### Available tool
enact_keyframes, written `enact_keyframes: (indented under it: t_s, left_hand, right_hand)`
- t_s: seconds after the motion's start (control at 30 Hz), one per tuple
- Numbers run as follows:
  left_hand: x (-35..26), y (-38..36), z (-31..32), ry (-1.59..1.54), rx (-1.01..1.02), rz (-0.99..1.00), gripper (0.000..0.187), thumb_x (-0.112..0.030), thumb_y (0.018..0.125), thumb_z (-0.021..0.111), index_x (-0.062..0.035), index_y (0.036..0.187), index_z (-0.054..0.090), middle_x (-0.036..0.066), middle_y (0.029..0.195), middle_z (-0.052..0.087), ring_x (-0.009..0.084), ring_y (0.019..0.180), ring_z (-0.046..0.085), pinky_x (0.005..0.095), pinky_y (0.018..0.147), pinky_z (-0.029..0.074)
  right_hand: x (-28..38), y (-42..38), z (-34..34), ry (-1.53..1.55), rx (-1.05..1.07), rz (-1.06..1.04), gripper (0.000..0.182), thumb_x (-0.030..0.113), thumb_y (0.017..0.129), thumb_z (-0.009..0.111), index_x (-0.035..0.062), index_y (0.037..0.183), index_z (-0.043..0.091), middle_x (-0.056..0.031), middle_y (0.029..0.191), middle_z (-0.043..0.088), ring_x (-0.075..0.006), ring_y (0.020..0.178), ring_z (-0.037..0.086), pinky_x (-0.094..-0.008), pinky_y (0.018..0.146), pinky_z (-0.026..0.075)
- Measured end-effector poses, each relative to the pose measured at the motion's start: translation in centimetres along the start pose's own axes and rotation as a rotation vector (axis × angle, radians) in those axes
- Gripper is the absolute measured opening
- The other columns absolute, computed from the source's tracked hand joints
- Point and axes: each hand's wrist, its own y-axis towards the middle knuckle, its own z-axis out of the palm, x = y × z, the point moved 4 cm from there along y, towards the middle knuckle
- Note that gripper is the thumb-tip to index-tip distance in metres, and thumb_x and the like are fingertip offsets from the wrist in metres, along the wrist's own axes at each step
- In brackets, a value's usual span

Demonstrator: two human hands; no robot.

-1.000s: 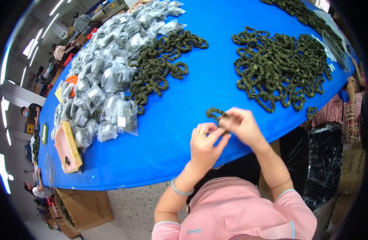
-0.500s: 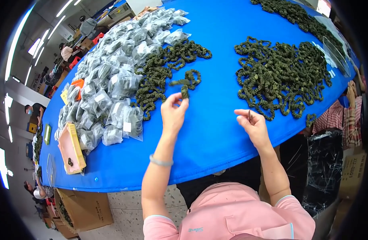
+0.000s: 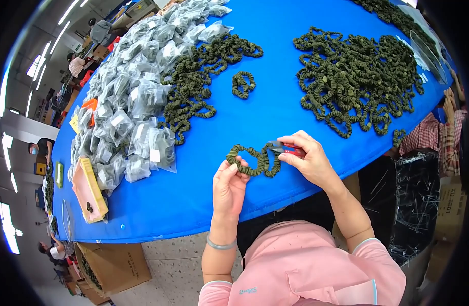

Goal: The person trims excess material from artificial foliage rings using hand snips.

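My left hand [image 3: 229, 186] pinches a dark green ruffled fabric loop, like a scrunchie [image 3: 266, 166], above the near edge of the blue table. The loop hangs twisted between my hands. In my right hand [image 3: 312, 159] are small red-handled thread snips [image 3: 292, 149]. Their blades meet the right end of the loop; whether they are cutting cannot be made out. Farther off, a single green scrunchie [image 3: 243, 85] lies by itself on the blue cloth [image 3: 267, 109].
A large heap of green scrunchies [image 3: 354, 81] lies right, a smaller pile [image 3: 191, 84] left. Beside that are many clear bags [image 3: 147, 99] and a yellow-rimmed pink tray [image 3: 86, 188]. A cardboard box [image 3: 119, 268] stands below the table edge. Other people sit in the background.
My left hand has come back toward me from the lone scrunchie and now holds a loop. My right hand has moved left and up, bringing the snips to that loop. The view has shifted slightly.
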Motion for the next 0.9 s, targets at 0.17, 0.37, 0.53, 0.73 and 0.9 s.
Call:
enact_keyframes:
  t_s: [0.17,0.37,0.53,0.73,0.9]
  left_hand:
    - [-0.6,-0.7,0.1,0.029,-0.020,-0.002,0.020,-0.005,0.087,0.053,0.0011,0.106,0.056,0.012,0.092,0.060,0.0129,0.079,0.055,0.0203,0.067,0.045]
    - [-0.3,-1.2,0.0,0.087,0.048,0.012,0.022,-0.005,0.087,0.053,0.0016,0.107,0.056,0.013,0.094,0.060,0.0132,0.081,0.055,0.0202,0.068,0.045]
    - [0.4,-1.7,0.3,0.278,0.090,0.159,0.023,-0.006,0.086,0.054,0.0018,0.108,0.055,0.013,0.097,0.062,0.0148,0.084,0.057,0.0214,0.074,0.045]
    - [0.7,-1.9,1.2,0.393,0.181,0.075,0.023,-0.004,0.085,0.058,0.0014,0.107,0.058,0.013,0.096,0.064,0.0163,0.084,0.059,0.0233,0.078,0.046]
    - [0.9,-2.6,1.7,0.427,0.217,0.001,0.021,0.002,0.084,0.059,0.0011,0.105,0.061,0.011,0.094,0.066,0.0146,0.083,0.060,0.0239,0.080,0.047]
  right_hand:
    - [0.4,0.3,0.9,-0.398,0.075,-0.141,0.027,0.005,0.077,0.070,0.0036,0.103,0.066,-0.0032,0.087,0.057,-0.0112,0.066,0.049,-0.0222,0.059,0.041]
    - [-0.3,1.4,2.3,-0.348,0.047,-0.229,0.023,0.007,0.077,0.069,0.0033,0.099,0.067,-0.0025,0.082,0.057,-0.0112,0.061,0.049,-0.0226,0.057,0.041]
    - [-1.5,0.8,2.7,0.133,0.149,0.064,0.016,0.007,0.078,0.069,0.0044,0.093,0.068,-0.0007,0.074,0.056,-0.0088,0.057,0.046,-0.0216,0.053,0.038]
    - [-0.4,-0.2,1.7,0.297,0.339,0.233,0.011,0.001,0.078,0.066,0.0050,0.089,0.069,-0.0012,0.077,0.058,-0.0056,0.063,0.046,-0.0179,0.057,0.037]
    - [0.3,-0.2,1.0,0.162,0.368,0.174,0.014,-0.001,0.077,0.066,0.0044,0.089,0.069,-0.0022,0.082,0.058,-0.0060,0.067,0.047,-0.0174,0.059,0.038]
